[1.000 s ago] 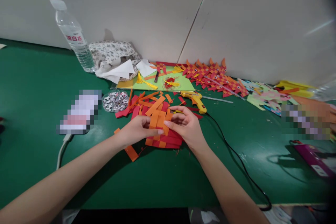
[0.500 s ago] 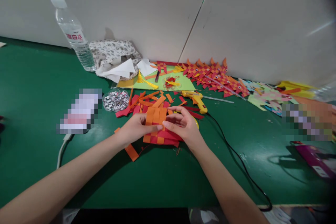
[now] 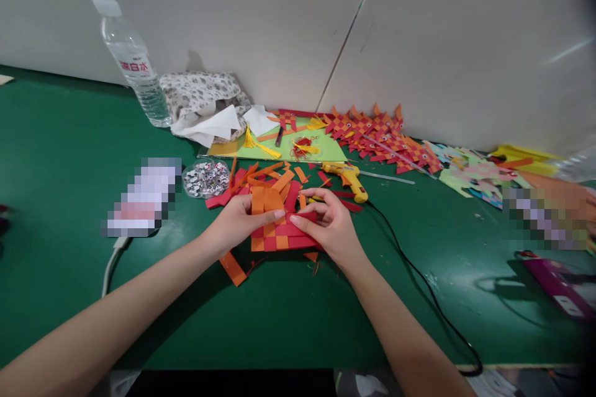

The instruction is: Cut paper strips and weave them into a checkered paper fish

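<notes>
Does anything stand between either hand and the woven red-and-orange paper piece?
Nothing visible does. The left hand grips the left side of the woven piece, and the right hand is at its right side. Loose paper strips and the yellow glue gun lie beyond, not in between.

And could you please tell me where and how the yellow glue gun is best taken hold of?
Probably by its handle, coming from the near right with the right hand once free. The yellow glue gun appears to lie flat, handle slanting toward the person, nozzle pointing left, away from that approach; the black cord leaves the handle's end.
</notes>
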The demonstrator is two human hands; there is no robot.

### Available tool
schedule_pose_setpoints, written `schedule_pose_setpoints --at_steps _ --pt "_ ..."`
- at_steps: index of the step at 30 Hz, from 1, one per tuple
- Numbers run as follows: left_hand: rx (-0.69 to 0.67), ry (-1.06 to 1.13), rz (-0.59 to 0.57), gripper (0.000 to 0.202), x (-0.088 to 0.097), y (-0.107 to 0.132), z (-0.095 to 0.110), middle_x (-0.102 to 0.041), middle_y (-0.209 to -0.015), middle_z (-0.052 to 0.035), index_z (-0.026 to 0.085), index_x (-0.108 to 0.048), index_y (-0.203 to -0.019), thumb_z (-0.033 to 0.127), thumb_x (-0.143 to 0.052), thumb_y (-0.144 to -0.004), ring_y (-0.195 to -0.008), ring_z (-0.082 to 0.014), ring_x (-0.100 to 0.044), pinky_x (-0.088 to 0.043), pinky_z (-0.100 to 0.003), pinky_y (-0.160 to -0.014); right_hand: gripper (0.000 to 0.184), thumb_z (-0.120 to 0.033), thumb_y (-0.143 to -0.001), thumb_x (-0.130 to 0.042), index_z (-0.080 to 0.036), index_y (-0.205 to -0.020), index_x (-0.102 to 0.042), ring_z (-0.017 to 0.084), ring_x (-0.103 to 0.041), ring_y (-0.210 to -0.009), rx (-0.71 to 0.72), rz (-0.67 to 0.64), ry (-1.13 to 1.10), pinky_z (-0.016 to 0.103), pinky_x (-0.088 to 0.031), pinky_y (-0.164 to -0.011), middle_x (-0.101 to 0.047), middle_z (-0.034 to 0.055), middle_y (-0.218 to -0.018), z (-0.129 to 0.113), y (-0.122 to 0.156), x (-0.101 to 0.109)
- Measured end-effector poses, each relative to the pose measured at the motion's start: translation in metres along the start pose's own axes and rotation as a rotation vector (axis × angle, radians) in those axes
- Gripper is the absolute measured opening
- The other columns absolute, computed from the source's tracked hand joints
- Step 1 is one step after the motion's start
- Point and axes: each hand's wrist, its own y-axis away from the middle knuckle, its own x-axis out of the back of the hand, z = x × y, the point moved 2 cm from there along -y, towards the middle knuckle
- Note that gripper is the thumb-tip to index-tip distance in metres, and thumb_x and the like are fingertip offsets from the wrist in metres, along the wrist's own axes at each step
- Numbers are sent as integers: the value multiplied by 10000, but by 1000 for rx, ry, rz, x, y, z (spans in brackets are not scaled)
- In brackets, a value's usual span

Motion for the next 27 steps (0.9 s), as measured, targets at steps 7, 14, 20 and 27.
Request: schedule_pose_setpoints --at_steps 7,14,20,27 --pt "51 18 -19 264 2 -1 1 -734 -926 -56 189 -719 -806 400 -766 -653 -782 -195 -677 -552 -307 -723 419 -320 -665 -755 -236 -1018 -546 148 -626 -657 36 53 -3 290 -479 -638 -651 -25 -708 1 -1 2" --pt "44 44 -21 413 2 1 3 -726 -1023 -59 191 -713 -972 368 -798 -609 -927 -239 -672 -537 -384 -864 487 -310 -643 -774 -251 -1053 -519 164 -666 -674 -5 13 -91 305 -532 -643 -684 -15 -754 1 0 -1" --pt "50 15 29 316 4 1 4 -741 -950 -67 180 -734 -866 362 -795 -614 -840 -226 -686 -561 -367 -792 548 -330 -598 -804 -252 -1057 -514 199 -696 -690 -46 49 -145 338 -566 -657 -713 -1 -754 0 -1 1" --pt "-51 17 108 253 7 0 4 -745 -934 -49 196 -737 -835 352 -784 -641 -849 -207 -687 -555 -337 -789 586 -360 -578 -813 -244 -1066 -510 208 -700 -787 -71 6 -170 355 -563 -749 -719 29 -868 2 -4 1"
